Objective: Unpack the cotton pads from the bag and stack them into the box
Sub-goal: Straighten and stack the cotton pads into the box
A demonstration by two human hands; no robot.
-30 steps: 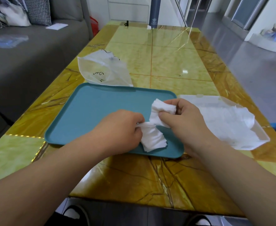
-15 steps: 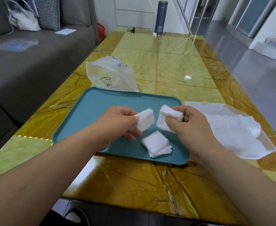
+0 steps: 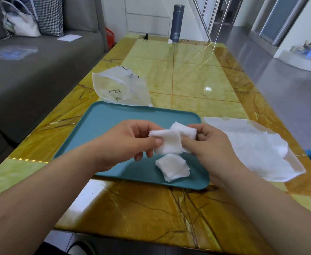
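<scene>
My left hand (image 3: 130,142) pinches a small bunch of white square cotton pads (image 3: 166,142) between thumb and fingers, above the teal tray (image 3: 114,124). My right hand (image 3: 208,144) grips a second bunch of pads (image 3: 185,130), and the two bunches touch. A loose stack of pads (image 3: 172,167) lies on the tray just below my hands. The clear plastic box (image 3: 289,159), with several white pads inside, sits to the right of the tray. An emptied clear bag (image 3: 121,89) lies behind the tray.
The tray and box rest on a glossy yellow marble table (image 3: 197,74). A grey bottle (image 3: 176,23) stands at the far end. A grey sofa (image 3: 40,67) with a white handbag runs along the left. Open floor lies to the right.
My left hand lifted a bunch of pads off the tray stack, then both hands came together so the two bunches now meet above the tray.
</scene>
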